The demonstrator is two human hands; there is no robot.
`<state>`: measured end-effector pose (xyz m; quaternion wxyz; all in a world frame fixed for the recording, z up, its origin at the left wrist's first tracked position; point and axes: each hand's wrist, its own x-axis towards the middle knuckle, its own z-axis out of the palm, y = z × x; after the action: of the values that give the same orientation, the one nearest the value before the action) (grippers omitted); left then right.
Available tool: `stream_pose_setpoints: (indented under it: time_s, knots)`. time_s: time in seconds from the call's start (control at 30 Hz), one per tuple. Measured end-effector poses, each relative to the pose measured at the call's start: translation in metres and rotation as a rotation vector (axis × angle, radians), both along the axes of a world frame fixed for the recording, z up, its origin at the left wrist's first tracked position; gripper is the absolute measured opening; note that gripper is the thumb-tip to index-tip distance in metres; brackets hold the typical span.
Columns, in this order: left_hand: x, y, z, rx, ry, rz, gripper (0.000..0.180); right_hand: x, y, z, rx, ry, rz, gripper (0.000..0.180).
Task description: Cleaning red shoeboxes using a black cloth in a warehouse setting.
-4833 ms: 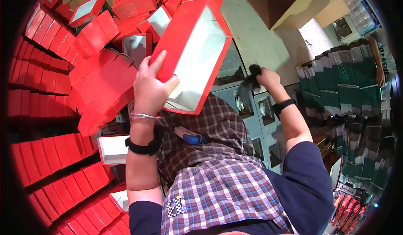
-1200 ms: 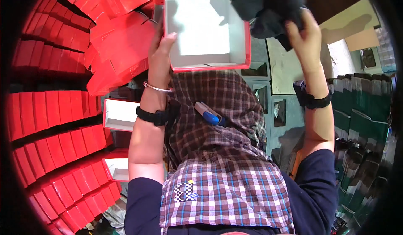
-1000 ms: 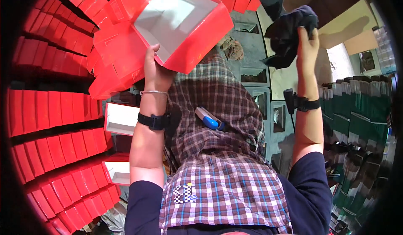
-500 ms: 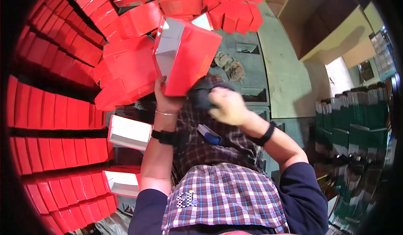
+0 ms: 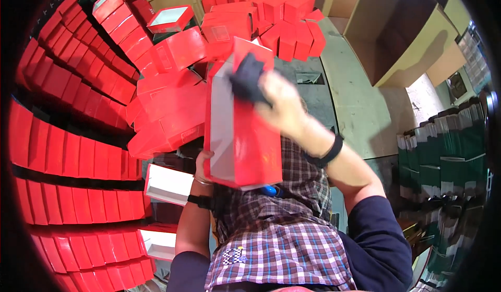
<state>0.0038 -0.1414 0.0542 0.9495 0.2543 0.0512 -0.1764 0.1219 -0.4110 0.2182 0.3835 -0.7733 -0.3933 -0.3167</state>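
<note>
A long red cardboard box (image 5: 257, 148) stands in front of me, its grey inner side showing on the left. My left hand (image 5: 203, 167) grips its lower left edge; the box hides some of the fingers. My right hand (image 5: 284, 106), blurred by motion, is closed on a black cloth (image 5: 247, 78) that lies against the upper part of the box's red face. Just below the box, a small blue object (image 5: 270, 191) shows on my checked apron, mostly covered. Next to my left wrist sits an open red box piece with a white inside (image 5: 169, 183).
Rows of red boxes (image 5: 73, 153) are stacked along the left. More red boxes (image 5: 282, 5) lie piled at the far side, over a grey surface. Far right is a large open brown carton (image 5: 402, 36); bundled dark green stacks (image 5: 462, 151) stand below it on the right.
The held box has come nearer to me and turned more upright. My right hand has moved up with the black cloth, from beside the box onto its face.
</note>
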Motion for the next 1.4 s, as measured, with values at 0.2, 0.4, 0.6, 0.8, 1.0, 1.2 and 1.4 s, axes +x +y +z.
stream_pose_setpoints:
  time_s: [0.2, 0.4, 0.6, 0.8, 1.0, 1.2, 1.4]
  knots:
    - [-0.006, 0.013, 0.064, 0.579, -0.145, 0.193, 0.068, 0.122, -0.114, -0.03, 0.443, 0.459, -0.389, 0.037]
    - [-0.002, 0.026, 0.124, 1.816, -1.027, 0.472, 0.078, 0.075, -0.15, -0.045, 0.697, 0.751, -0.224, 0.03]
    - [-0.023, 0.032, 0.083, 1.95, -1.203, 0.649, 0.083, 0.026, -0.108, -0.008, 0.741, 0.695, -0.119, 0.023]
    - [-0.032, 0.024, 0.038, 1.932, -1.298, 0.67, 0.088, -0.035, -0.028, 0.053, 0.19, 0.24, 0.163, 0.025]
    - [-0.039, 0.001, 0.057, 2.018, -1.301, 0.625, 0.089, 0.02, -0.118, -0.04, -0.321, 0.689, -0.513, 0.029]
    - [-0.028, -0.048, 0.146, 2.31, -1.172, 0.353, 0.085, 0.01, -0.201, -0.054, 0.492, 0.695, -0.459, 0.027]
    - [-0.027, -0.095, 0.17, 2.375, -1.114, 0.268, 0.075, -0.034, -0.11, 0.012, 0.359, 0.504, -0.29, 0.011]
